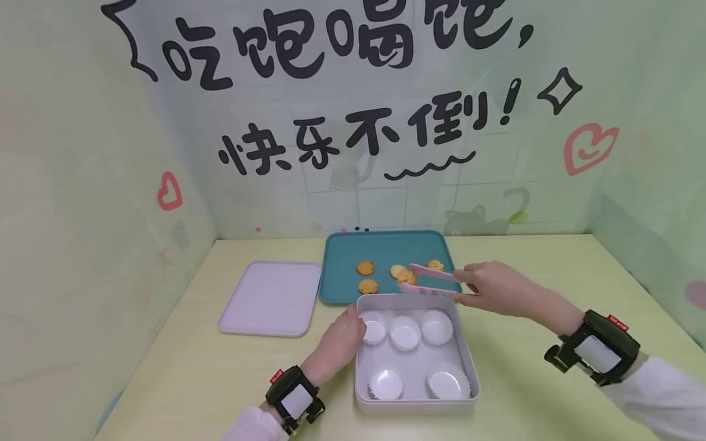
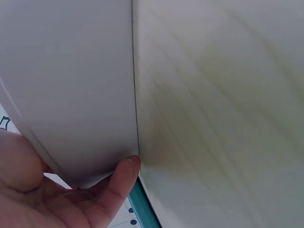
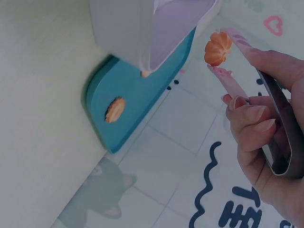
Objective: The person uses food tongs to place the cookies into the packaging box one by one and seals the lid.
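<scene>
My right hand (image 1: 493, 286) holds a pair of tongs (image 3: 278, 114) with pink tips and a metal bend. Between the tips sits a ridged golden cookie (image 3: 218, 49), raised over the near part of the teal tray (image 1: 399, 242). My left hand (image 1: 343, 334) grips the left wall of a pale lidless box (image 1: 419, 407) near its far corner, with fingers on the outer side in the left wrist view. Inside the box are white fluted cups (image 1: 405, 334), three at the back and two at the front, with no cookies visible in them.
On the teal tray lie several more cookies (image 1: 365, 267). A flat lilac tray or lid (image 1: 273, 297) rests on the pale table (image 1: 182, 367) to the left. A printed backdrop (image 1: 353, 208) closes off the back and sides.
</scene>
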`<state>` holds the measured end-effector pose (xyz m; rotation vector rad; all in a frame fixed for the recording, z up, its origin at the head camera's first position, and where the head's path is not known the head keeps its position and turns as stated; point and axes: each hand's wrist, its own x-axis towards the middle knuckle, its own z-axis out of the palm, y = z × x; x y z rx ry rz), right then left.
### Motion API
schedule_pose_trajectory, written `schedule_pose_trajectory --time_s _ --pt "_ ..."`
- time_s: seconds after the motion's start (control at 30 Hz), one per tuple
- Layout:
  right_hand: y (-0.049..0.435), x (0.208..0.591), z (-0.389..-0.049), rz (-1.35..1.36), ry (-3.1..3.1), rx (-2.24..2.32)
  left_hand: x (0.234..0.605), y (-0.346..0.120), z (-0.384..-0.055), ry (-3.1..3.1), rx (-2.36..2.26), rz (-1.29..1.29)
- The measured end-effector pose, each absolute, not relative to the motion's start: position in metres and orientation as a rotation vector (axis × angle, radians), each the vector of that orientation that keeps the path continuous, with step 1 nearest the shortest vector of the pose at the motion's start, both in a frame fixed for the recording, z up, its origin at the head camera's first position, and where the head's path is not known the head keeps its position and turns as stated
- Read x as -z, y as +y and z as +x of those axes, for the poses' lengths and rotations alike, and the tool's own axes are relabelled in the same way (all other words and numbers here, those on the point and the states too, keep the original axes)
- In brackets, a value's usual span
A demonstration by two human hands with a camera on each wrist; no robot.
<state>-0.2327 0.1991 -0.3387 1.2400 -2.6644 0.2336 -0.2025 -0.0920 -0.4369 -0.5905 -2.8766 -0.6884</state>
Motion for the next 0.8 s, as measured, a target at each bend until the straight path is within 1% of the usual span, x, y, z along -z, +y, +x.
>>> schedule_pose_trajectory --time_s 0.23,0.5,0.8 --pt "0.167 0.354 -0.220 1.390 -2.662 -0.212 0.439 -0.091 -0.204 -2.874 0.673 -0.565" --pt "0.143 0.368 -0.222 1.469 -2.725 -0.160 0.438 -0.090 -0.202 -2.886 0.731 -0.606" --pt "0.129 0.369 -0.226 1.425 -2.807 -0.137 0.437 -0.090 -0.203 -2.908 0.696 -0.558"
